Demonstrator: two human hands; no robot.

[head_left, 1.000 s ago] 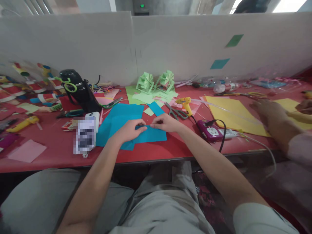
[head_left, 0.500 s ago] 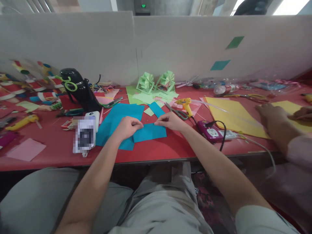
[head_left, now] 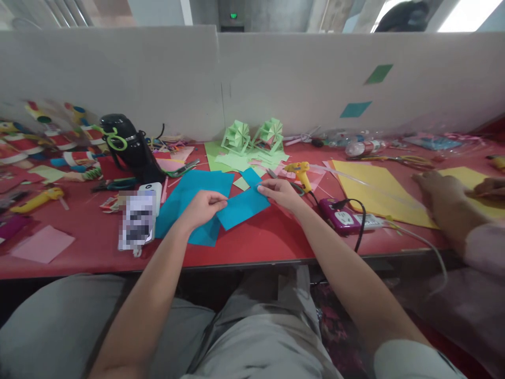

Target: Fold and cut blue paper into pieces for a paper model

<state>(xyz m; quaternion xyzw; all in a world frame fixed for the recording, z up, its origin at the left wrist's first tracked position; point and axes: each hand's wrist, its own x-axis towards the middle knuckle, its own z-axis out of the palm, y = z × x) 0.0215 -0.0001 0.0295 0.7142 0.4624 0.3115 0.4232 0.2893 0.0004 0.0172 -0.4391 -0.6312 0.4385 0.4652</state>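
A rectangular piece of blue paper (head_left: 243, 208) is pinched at its upper edge between my two hands, tilted with its right side higher. My left hand (head_left: 204, 208) is closed on its left corner. At the right end, my right hand (head_left: 279, 192) grips the edge between thumb and fingers. Larger blue sheets (head_left: 185, 197) lie under and beside my left hand. Behind the held piece, a small blue strip (head_left: 250, 178) rests on the table. Two folded green paper models (head_left: 237, 136) stand at the back on green paper.
A yellow glue gun (head_left: 300, 172) and a purple power box (head_left: 340, 216) with a cable sit right of my hands. A black bottle (head_left: 128, 147) and a phone (head_left: 136, 221) are at left. Another person's hand (head_left: 437, 192) rests by yellow sheets (head_left: 381, 192) on the right.
The held blue paper has tilted, its right side rising as my right hand moved slightly up and right. My left hand has shifted slightly left.
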